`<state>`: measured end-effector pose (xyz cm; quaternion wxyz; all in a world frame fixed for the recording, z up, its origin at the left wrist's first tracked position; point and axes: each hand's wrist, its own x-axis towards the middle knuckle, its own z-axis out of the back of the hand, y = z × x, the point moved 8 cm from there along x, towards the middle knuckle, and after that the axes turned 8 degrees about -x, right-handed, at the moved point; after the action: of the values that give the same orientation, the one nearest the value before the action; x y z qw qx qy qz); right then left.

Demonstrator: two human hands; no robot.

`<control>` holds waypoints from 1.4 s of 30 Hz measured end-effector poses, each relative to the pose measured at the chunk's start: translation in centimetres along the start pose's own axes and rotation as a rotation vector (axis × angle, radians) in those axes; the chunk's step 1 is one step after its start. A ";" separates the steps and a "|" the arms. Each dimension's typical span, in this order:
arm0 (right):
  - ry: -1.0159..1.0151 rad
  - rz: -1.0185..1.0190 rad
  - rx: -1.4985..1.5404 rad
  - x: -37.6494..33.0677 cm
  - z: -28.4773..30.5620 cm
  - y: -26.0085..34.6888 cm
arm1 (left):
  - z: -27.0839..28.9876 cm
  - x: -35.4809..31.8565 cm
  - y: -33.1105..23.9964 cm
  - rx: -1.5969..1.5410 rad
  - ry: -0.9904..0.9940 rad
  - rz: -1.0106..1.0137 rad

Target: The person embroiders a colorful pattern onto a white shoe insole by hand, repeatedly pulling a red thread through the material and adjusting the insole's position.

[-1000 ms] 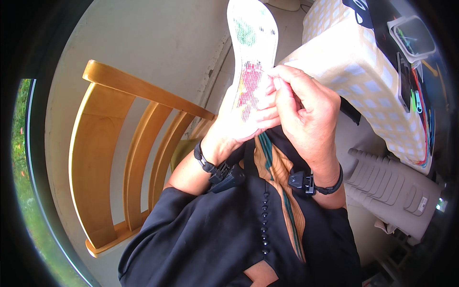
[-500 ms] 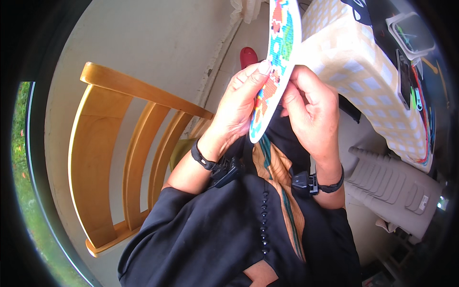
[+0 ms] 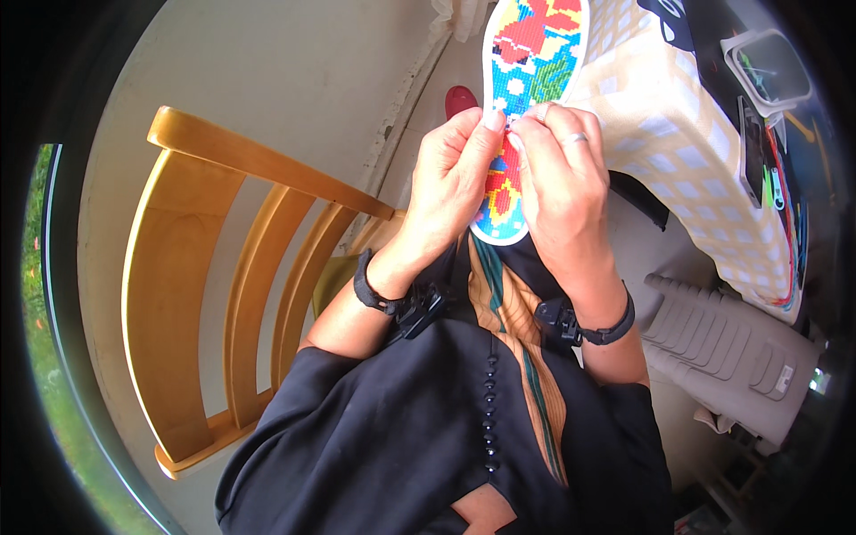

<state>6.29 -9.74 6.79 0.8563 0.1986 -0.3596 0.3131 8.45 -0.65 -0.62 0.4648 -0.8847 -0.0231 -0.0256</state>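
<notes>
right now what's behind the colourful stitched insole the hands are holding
Behind the insole show pale floor, a red thing and the checked tablecloth edge. Both hands, left and right, pinch its middle; its back side is hidden.

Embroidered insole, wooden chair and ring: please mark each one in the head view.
Embroidered insole (image 3: pixel 535 53), head view, on its stitched blue and red upper part.
Wooden chair (image 3: pixel 169 294), head view, on the broad curved backrest rail.
Ring (image 3: pixel 578 137), head view, on the band around a finger of the right hand.
</notes>
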 end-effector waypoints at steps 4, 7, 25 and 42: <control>-0.010 -0.030 0.258 0.9 0.3 -0.3 | 1.0 0.1 1.2 -0.013 -0.025 0.041; -0.026 -0.420 1.055 1.1 1.2 -1.2 | 1.7 0.8 2.0 -0.207 -0.125 0.095; -0.383 -0.976 -0.339 -24.5 26.3 -30.2 | 10.7 3.7 2.0 -0.328 -0.429 -0.074; 0.108 -0.410 0.359 -0.3 2.1 -1.9 | 0.3 -0.3 -1.8 0.052 -0.046 -0.170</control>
<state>6.35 -12.38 7.68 0.8708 0.3989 -0.2043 0.2021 8.09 0.60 0.62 0.4832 -0.8675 -0.1094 -0.0440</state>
